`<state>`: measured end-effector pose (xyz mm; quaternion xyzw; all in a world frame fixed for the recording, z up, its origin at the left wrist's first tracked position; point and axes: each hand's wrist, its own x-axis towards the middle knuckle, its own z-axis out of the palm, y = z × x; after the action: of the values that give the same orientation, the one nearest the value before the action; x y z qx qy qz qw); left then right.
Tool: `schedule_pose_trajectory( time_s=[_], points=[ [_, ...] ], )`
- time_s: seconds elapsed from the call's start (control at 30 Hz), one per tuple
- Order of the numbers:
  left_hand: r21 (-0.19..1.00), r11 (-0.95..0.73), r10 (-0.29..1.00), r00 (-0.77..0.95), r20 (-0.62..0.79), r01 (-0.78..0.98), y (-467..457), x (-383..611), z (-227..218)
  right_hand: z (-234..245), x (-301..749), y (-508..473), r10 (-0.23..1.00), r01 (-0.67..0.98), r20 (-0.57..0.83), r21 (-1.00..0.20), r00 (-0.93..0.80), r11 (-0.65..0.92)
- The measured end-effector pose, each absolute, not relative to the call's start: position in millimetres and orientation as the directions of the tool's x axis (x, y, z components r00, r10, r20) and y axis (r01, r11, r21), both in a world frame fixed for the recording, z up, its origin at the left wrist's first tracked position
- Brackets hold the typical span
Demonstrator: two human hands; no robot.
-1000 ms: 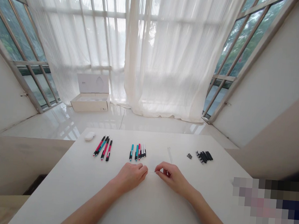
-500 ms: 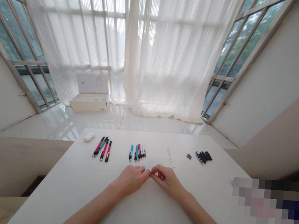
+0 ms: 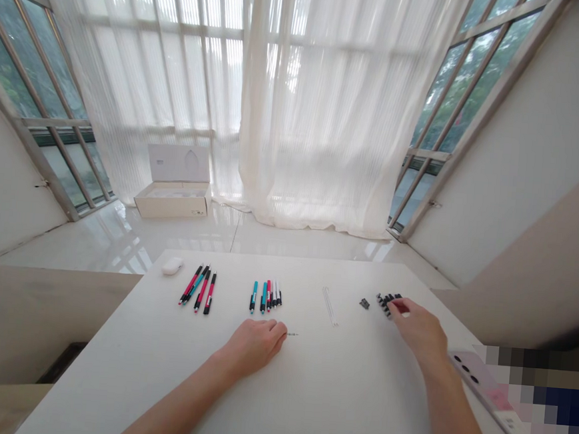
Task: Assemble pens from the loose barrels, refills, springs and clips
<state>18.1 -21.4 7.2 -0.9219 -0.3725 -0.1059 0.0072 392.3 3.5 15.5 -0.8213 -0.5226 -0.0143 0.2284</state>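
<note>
Left hand point(image 3: 254, 348) resting on a white table point(image 3: 235, 400), loosely curled and empty, fingertips just beside a tiny thin pen part point(image 3: 291, 334). Right hand point(image 3: 417, 333) out to the right, fingers bent down onto a heap of black pen parts point(image 3: 389, 304); possibly a small red piece in the fingers, though too hidden to be sure of a grip. Just left of the heap, one small dark piece point(image 3: 364, 304). Between the hands, thin rods point(image 3: 330, 306) lying side by side. Farther left, a fan of pink and teal pens point(image 3: 197, 288), a tighter row of pens point(image 3: 266, 297), and a white computer mouse point(image 3: 172, 266). Beyond the table, an open box point(image 3: 174, 191) on a glossy floor, before sheer curtains point(image 3: 328, 113).
</note>
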Motion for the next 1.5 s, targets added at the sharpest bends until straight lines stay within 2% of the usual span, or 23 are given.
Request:
schedule_pose_trajectory(
  time_s=[0.1, 0.33, 0.5, 0.77, 0.9, 1.0, 1.17, 1.23, 1.37, 1.43, 1.5],
  points=[
    [0.072, -0.719, 0.689, 0.694, 0.211, 0.691, -21, 18, 7, 10, 404, 1, 0.845, 0.847, 0.213, -0.341, 0.491, -0.407],
    [0.093, -0.723, 0.684, 0.69, 0.237, 0.685, -21, 17, 5, -1, 407, 2, 0.866, 0.861, 0.176, -0.31, 0.469, -0.403],
    [0.096, -0.727, 0.681, 0.695, 0.23, 0.68, -21, 17, 7, 2, 408, 4, 0.873, 0.841, 0.097, -0.338, 0.478, -0.423],
    [0.104, -0.719, 0.69, 0.689, 0.222, 0.687, -22, 18, 10, 5, 391, 8, 0.977, 0.889, 0.028, -0.42, 0.212, -0.181],
    [0.092, -0.727, 0.681, 0.695, 0.233, 0.681, -21, 17, 8, 10, 385, 6, 0.988, 0.889, 0.013, -0.438, 0.155, -0.134],
    [0.082, -0.73, 0.677, 0.7, 0.227, 0.679, -20, 17, 7, 11, 394, 6, 0.977, 0.879, 0.055, -0.45, 0.204, -0.158],
    [0.074, -0.734, 0.673, 0.706, 0.22, 0.676, -20, 17, 7, 6, 415, 7, 0.859, 0.846, 0.196, -0.376, 0.472, -0.379],
    [0.072, -0.737, 0.669, 0.71, 0.222, 0.672, -20, 17, 7, 3, 412, 8, 0.858, 0.851, 0.228, -0.388, 0.46, -0.353],
    [0.076, -0.741, 0.665, 0.713, 0.224, 0.667, -20, 17, 7, 1, 396, 11, 0.908, 0.896, 0.271, -0.398, 0.32, -0.198],
    [0.078, -0.741, 0.665, 0.713, 0.221, 0.667, -20, 17, 7, 3, 396, 9, 0.889, 0.901, 0.301, -0.372, 0.344, -0.223],
    [0.077, -0.742, 0.665, 0.715, 0.216, 0.666, -20, 16, 7, 4, 403, 7, 0.836, 0.877, 0.328, -0.358, 0.439, -0.32]
  ],
)
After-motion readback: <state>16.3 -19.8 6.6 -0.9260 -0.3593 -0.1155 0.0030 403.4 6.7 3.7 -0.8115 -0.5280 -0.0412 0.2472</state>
